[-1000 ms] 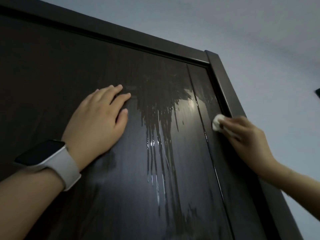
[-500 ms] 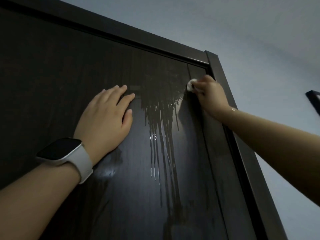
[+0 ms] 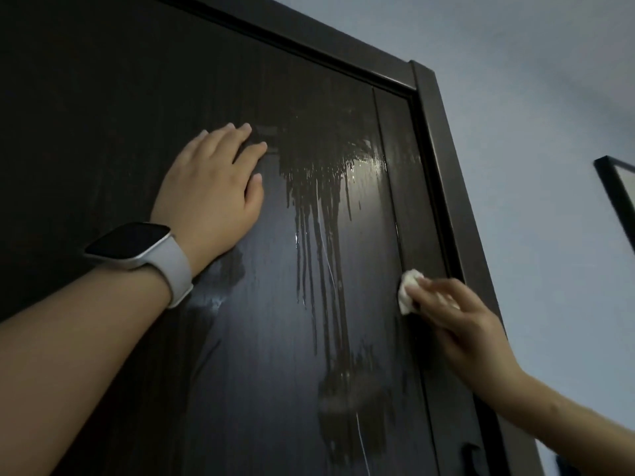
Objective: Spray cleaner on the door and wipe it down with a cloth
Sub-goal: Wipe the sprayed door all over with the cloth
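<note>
A dark brown door (image 3: 113, 108) fills most of the head view. Wet cleaner streaks (image 3: 319, 214) run down its upper middle. My left hand (image 3: 213, 190) lies flat on the door, fingers together, left of the streaks, with a watch on the wrist. My right hand (image 3: 457, 321) presses a small white wadded cloth (image 3: 407, 288) against the narrow right-hand strip of the door, beside the frame. Most of the cloth is hidden under my fingers.
The dark door frame (image 3: 443, 139) runs along the top and right side. A pale wall (image 3: 536, 97) lies beyond it, with the corner of a dark picture frame (image 3: 615, 194) at the far right edge.
My right hand with the cloth went up the door's right strip to near the top corner, then came back down to mid-height. The left hand stays flat on the door.
</note>
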The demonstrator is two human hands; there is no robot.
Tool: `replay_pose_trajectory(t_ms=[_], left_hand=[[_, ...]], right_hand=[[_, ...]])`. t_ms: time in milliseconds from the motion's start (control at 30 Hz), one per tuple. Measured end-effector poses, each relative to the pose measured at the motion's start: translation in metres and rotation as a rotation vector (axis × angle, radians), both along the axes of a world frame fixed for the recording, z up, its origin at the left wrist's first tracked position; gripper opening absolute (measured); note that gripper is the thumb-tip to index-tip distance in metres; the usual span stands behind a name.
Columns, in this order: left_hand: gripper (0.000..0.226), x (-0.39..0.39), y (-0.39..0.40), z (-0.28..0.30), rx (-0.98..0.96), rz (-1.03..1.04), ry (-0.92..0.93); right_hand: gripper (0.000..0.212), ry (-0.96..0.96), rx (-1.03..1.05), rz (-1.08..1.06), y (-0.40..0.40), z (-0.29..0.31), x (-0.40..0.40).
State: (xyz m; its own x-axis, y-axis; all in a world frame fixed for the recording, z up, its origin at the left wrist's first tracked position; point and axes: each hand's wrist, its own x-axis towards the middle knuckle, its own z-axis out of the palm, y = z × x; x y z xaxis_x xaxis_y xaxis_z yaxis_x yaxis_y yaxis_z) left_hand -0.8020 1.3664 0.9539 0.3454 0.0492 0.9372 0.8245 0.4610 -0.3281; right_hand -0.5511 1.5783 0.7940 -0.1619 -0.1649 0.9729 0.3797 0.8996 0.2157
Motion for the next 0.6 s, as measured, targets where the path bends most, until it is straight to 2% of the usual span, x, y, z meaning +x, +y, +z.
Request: replay_pose_trajectory(t_ms=[100,200,367,467,533,600], left_hand=[[0.046,0.001,0.0,0.0,0.001,-0.003,-0.011],[0.045,0.002,0.001,0.001,-0.002,-0.011,-0.017],[0.045,0.001,0.0,0.0,0.005,-0.04,-0.008],[0.045,0.0,-0.001,0.0,0.007,-0.053,-0.003],[0.046,-0.001,-0.001,0.001,0.012,-0.052,0.002],[0.046,-0.001,0.0,0.002,0.015,-0.043,0.003]], right_hand=[[0.041,0.009,-0.046,0.047,-0.005,-0.003,0.003],[0.031,0.048,0.003,0.035,-0.027,0.036,0.008],[0.025,0.197,0.045,0.001,-0.057,0.184,-0.008],[0.024,0.202,-0.022,0.014,-0.06,0.25,-0.025],[0.024,0.167,-0.073,0.014,-0.055,0.258,-0.037],[0.025,0.191,-0.019,-0.045,-0.05,0.24,-0.049]])
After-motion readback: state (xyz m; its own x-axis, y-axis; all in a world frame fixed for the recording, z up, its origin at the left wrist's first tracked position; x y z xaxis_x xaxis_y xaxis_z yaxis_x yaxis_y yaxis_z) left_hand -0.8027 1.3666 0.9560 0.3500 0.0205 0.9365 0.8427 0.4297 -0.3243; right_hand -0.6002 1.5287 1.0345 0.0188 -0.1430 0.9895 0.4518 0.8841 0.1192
